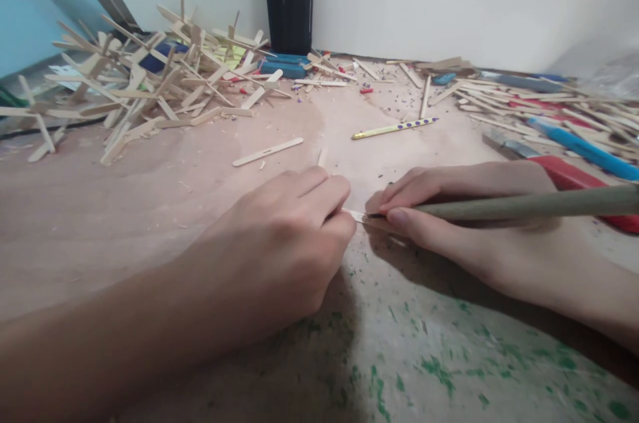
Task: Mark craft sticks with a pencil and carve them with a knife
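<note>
My left hand is closed, pinching a flat wooden craft stick against the table. The far end of that stick runs under my right fingertips. My right hand is closed around a carving tool with a long round wooden handle. Its narrow dark tip touches the stick or lies just over it; which of the two I cannot tell. Just beyond my left knuckles the end of another small wooden piece shows. A single craft stick with a slot lies farther back.
A tangled heap of joined craft sticks covers the back left. A yellow pencil with purple dots lies behind my hands. At the right are loose sticks, a blue pen-like tool and a red-handled tool. Shavings dot the table.
</note>
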{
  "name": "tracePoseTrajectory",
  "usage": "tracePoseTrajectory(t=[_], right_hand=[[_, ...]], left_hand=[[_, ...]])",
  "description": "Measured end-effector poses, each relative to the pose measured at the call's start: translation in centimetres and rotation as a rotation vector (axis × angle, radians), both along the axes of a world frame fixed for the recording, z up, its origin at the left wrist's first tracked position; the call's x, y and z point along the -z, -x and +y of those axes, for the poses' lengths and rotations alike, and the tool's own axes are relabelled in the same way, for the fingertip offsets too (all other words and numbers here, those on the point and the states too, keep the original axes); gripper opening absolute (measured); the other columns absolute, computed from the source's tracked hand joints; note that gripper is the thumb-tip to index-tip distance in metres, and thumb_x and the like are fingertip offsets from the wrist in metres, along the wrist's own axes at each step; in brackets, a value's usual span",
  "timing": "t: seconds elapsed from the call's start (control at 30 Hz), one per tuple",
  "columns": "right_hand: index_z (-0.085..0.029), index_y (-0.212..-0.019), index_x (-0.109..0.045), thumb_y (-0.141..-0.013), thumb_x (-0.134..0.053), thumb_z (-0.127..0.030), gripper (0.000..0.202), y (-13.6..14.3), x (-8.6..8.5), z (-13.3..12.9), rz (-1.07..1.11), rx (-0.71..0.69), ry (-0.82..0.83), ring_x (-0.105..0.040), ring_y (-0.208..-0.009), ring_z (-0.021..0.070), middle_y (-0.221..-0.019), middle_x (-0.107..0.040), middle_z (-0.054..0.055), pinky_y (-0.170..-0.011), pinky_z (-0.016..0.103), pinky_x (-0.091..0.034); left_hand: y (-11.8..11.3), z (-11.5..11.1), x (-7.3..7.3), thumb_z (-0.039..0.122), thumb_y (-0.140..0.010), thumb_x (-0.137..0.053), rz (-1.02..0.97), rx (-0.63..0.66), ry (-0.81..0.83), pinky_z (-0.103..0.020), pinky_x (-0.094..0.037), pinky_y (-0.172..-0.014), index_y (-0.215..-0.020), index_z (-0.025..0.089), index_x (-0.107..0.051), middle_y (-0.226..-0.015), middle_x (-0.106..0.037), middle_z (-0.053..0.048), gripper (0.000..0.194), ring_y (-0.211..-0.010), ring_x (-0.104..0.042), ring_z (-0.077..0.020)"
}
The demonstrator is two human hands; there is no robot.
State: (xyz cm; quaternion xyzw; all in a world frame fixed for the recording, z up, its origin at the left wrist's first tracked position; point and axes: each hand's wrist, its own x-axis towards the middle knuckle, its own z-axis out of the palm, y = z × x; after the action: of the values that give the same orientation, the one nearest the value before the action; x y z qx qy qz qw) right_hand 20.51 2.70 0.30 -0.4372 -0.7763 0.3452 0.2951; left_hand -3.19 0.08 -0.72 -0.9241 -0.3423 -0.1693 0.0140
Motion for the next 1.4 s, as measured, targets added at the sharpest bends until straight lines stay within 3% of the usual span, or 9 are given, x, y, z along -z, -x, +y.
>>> tracePoseTrajectory(t=[0.53,0.83,0.97,1.17,1.23,1.3,1.4], right_hand=[[-0.025,-0.087,-0.083,-0.091,-0.073,-0.022,0.011,0.0,-0.2,0.0,-0.070,0.006,-0.046,-0.071,-0.063,0.0112,-0.081,-0.081,-0.003,-0.047,0.017,-0.049],[-0.023,-0.090,-0.081,-0.095,-0.070,-0.021,0.013,-0.2,-0.5,0.1,-0.097,-0.092,-0.156,-0.074,-0.077,0.0103,-0.090,-0.081,-0.002,-0.067,0.018,-0.057],[-0.024,-0.091,-0.081,-0.094,-0.072,-0.022,0.010,0.1,-1.1,-0.1,-0.116,-0.151,-0.175,-0.075,-0.085,0.0151,-0.093,-0.082,0.000,-0.077,0.024,-0.061],[-0.026,-0.090,-0.081,-0.093,-0.072,-0.025,0.009,0.0,-0.7,0.0,-0.083,-0.127,-0.138,-0.075,-0.092,0.0199,-0.096,-0.081,0.001,-0.080,0.030,-0.062],[-0.026,-0.090,-0.081,-0.093,-0.073,-0.027,0.008,-0.1,-0.4,0.2,-0.072,-0.117,-0.122,-0.076,-0.091,0.0216,-0.097,-0.081,0.002,-0.078,0.032,-0.063],[-0.027,-0.092,-0.082,-0.093,-0.074,-0.029,0.009,-0.2,-0.3,0.4,-0.082,-0.104,-0.101,-0.076,-0.089,0.0220,-0.098,-0.081,0.002,-0.076,0.032,-0.062],[-0.030,-0.094,-0.083,-0.093,-0.074,-0.030,0.009,-0.2,-0.3,0.5,-0.093,-0.083,-0.064,-0.076,-0.087,0.0205,-0.097,-0.081,0.000,-0.074,0.031,-0.062]], left_hand=[[-0.1,0.1,0.2,0.006,-0.091,-0.052,-0.006,0.022,-0.025,-0.042,-0.050,-0.078,-0.091,0.012,-0.072,-0.091,-0.063,-0.010,0.021,-0.086,-0.058,-0.0280],[0.6,0.1,0.6,0.010,-0.097,-0.052,-0.102,0.078,-0.028,-0.045,-0.046,-0.078,-0.098,0.013,-0.075,-0.087,-0.065,-0.007,0.024,-0.080,-0.056,-0.0247],[0.8,-0.2,0.2,0.010,-0.100,-0.050,-0.140,0.153,0.015,-0.043,-0.049,-0.078,-0.094,0.014,-0.076,-0.085,-0.066,-0.007,0.026,-0.078,-0.058,-0.0223],[1.1,-0.6,-0.5,0.013,-0.104,-0.048,-0.117,0.277,0.079,-0.036,-0.056,-0.085,-0.089,0.020,-0.074,-0.103,-0.075,-0.006,0.030,-0.091,-0.068,-0.0193],[0.9,-0.3,-0.4,0.014,-0.104,-0.049,-0.155,0.219,0.097,-0.038,-0.056,-0.089,-0.096,0.020,-0.075,-0.105,-0.075,-0.006,0.028,-0.094,-0.069,-0.0200],[0.7,0.2,-0.2,0.019,-0.105,-0.051,-0.174,0.080,0.113,-0.044,-0.055,-0.094,-0.107,0.019,-0.075,-0.113,-0.074,-0.007,0.024,-0.100,-0.068,-0.0228],[0.4,0.9,0.3,0.042,-0.106,-0.057,-0.107,-0.082,0.150,-0.056,-0.048,-0.110,-0.131,0.018,-0.068,-0.140,-0.065,-0.013,0.037,-0.127,-0.060,-0.0325]])
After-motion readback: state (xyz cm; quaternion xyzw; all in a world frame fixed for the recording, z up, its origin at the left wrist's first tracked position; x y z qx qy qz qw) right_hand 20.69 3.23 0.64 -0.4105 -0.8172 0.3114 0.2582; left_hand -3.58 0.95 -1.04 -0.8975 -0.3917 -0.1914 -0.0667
